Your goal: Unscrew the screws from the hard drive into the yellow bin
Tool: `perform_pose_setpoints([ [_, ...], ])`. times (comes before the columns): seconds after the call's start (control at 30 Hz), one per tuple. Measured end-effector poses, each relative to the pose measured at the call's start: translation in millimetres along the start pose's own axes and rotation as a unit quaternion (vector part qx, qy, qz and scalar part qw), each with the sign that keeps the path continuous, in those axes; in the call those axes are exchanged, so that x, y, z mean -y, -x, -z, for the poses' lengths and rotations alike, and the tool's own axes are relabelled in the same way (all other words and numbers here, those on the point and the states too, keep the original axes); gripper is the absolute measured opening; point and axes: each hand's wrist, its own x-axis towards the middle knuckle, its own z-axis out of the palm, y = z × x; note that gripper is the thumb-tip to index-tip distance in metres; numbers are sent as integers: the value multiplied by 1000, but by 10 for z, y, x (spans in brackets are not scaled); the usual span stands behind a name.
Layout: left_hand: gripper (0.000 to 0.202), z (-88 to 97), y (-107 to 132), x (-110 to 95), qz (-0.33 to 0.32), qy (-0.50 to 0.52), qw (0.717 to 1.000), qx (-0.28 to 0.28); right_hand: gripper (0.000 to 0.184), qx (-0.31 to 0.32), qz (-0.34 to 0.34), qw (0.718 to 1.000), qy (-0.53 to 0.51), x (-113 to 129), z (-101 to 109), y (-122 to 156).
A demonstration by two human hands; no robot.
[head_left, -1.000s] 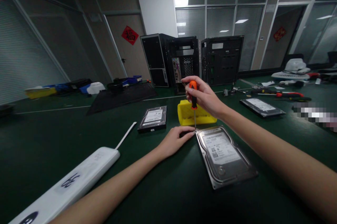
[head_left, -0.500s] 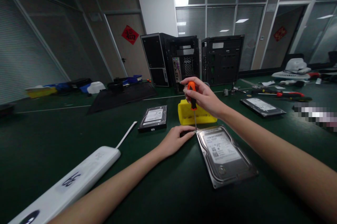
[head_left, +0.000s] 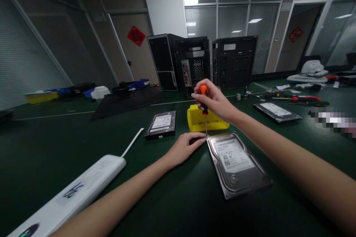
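A silver hard drive [head_left: 236, 163] lies label up on the green table in front of me. My right hand [head_left: 215, 101] is closed round the orange handle of a small screwdriver [head_left: 204, 105], held upright with its tip on the drive's far left corner. My left hand [head_left: 183, 148] rests on the table beside that corner, its fingers curled, fingertips touching the drive's edge near the tip. Whether anything is between those fingers is hidden.
A yellow tray [head_left: 204, 120] sits just behind the drive. A second hard drive [head_left: 161, 124] lies to the left, a third [head_left: 276, 112] at the right. A white power strip [head_left: 69, 192] lies at near left. Two open computer cases [head_left: 203, 62] stand at the back; tools [head_left: 299, 98] lie far right.
My right hand has shifted slightly on the screwdriver handle, fingers turning it in place. The left hand and the drive stay where they were.
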Motion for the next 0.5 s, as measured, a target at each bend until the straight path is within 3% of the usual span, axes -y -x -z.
perform_pose_setpoints([
  [0.23,32,-7,-6,23,-2,2,1000,-4,15,-18,-50,996,-72,-7,-29,4],
  [0.5,32,0,2,0,1,3,1000,1,21,26,-32,998,-51,31,-20,4],
])
